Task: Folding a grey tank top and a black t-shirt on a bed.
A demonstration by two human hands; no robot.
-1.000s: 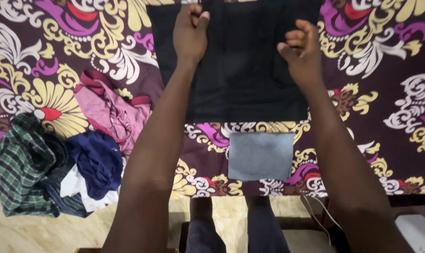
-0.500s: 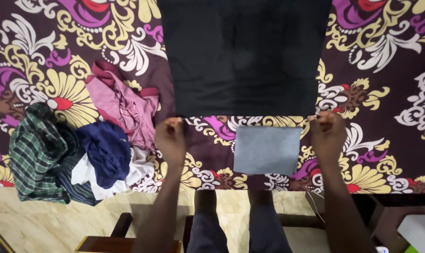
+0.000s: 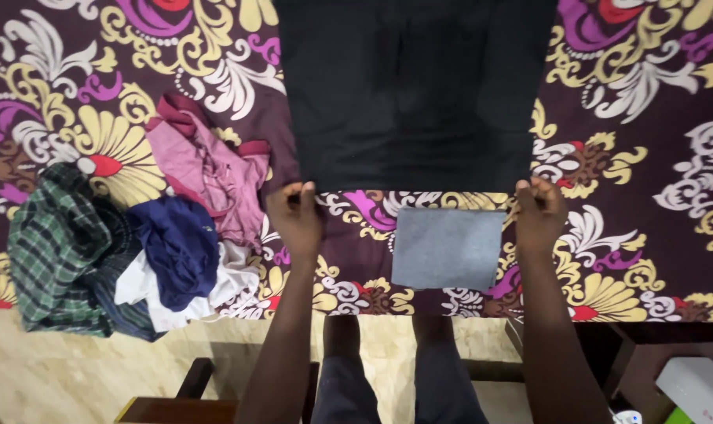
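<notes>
Both hands pinch the black garment's near corners

Leftmost, a green plaid shirt (image 3: 54,243) lies crumpled beside a navy garment (image 3: 176,247) and a pink one (image 3: 207,177) on the floral bedsheet (image 3: 647,118). Next, the left hand (image 3: 295,216) is closed on the near left corner of the black garment (image 3: 411,94), spread flat. Below its hem sits a grey folded cloth (image 3: 447,247). The right hand (image 3: 539,210) grips the near right corner.

Only a white box-shaped thing (image 3: 698,390) down in the bottom right corner, partly cut off, with a small green bit (image 3: 678,416) just beside it, too cut off to tell if a package.
</notes>
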